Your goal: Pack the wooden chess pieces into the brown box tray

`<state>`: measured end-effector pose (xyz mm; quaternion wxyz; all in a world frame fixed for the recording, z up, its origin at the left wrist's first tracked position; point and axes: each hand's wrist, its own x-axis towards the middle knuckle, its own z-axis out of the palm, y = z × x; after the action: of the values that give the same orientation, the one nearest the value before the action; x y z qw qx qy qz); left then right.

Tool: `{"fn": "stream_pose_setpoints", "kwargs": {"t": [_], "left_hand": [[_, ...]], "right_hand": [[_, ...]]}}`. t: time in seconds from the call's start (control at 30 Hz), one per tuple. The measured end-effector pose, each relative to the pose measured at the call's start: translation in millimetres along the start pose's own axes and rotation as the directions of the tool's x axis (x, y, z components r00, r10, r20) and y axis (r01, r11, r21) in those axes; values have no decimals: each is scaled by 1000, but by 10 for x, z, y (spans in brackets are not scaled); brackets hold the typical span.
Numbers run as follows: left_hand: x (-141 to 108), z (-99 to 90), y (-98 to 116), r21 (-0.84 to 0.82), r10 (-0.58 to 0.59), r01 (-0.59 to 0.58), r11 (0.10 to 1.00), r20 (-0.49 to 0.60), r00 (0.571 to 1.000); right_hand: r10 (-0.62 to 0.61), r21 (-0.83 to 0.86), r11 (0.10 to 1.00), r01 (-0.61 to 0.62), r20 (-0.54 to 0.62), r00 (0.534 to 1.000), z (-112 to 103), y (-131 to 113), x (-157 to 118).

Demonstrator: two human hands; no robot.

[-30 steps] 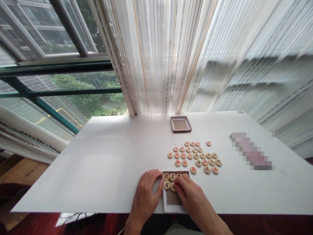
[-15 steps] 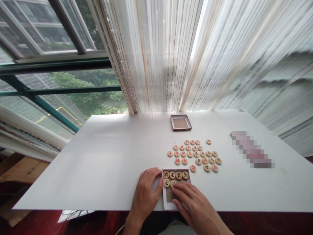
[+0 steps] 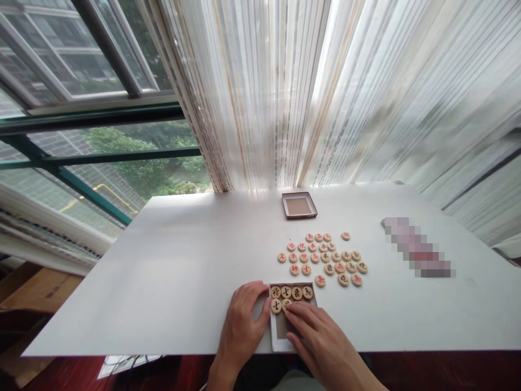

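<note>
A shallow box (image 3: 279,339) lies at the table's front edge, with a full top row of round wooden pieces marked in black and two pieces in the row below. My left hand (image 3: 243,317) is curved against the box's left side, its thumb and fingers apart. Over the box's right part, my right hand (image 3: 315,331) has its fingertips on the second piece (image 3: 286,306) of the lower row and partly covers it. Beyond the box, loose pieces with red and black characters (image 3: 315,258) lie face up in uneven rows.
Farther back on the white table (image 3: 163,271) sits an open square lid (image 3: 299,206). A blurred-out pinkish object (image 3: 419,247) lies to the right. Behind the table are a window and striped curtains (image 3: 268,108); a cardboard box (image 3: 44,290) stands at the lower left.
The camera view has shifted slightly. Both hands and the pieces in the box stay in nearly the same places.
</note>
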<state>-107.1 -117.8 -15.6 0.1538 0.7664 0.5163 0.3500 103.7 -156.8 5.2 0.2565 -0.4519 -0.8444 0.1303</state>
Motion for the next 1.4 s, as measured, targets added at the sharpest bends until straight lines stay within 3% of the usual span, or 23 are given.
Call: {"fn": "stream_pose_setpoints", "kwargs": {"t": [0.3, 0.4, 0.6, 0.73, 0.87, 1.2, 1.4], "left_hand": [[-5, 7, -18, -5, -12, 12, 1000, 13, 1000], [-10, 13, -30, 0, -12, 12, 1000, 10, 1000], [-12, 25, -49, 1, -19, 19, 1000, 3, 1000], [-1, 20, -46, 10, -18, 18, 1000, 7, 1000], [-1, 11, -35, 14, -20, 20, 1000, 4, 1000], [2, 30, -43, 20, -15, 15, 1000, -8, 1000], [2, 16, -35, 13, -19, 19, 1000, 3, 1000]], "right_hand": [[7, 92, 996, -1, -62, 998, -141, 39, -15], [19, 71, 997, -7, -168, 986, -231, 237, -75], [114, -135, 976, -174, -368, 923, -420, 787, -318], [83, -292, 940, -177, -306, 948, -467, 977, -447], [59, -395, 906, -152, -238, 969, -422, 993, -498], [141, -233, 951, -206, -265, 954, -360, 889, -500], [176, -168, 962, -216, -225, 958, -333, 852, -484]]}}
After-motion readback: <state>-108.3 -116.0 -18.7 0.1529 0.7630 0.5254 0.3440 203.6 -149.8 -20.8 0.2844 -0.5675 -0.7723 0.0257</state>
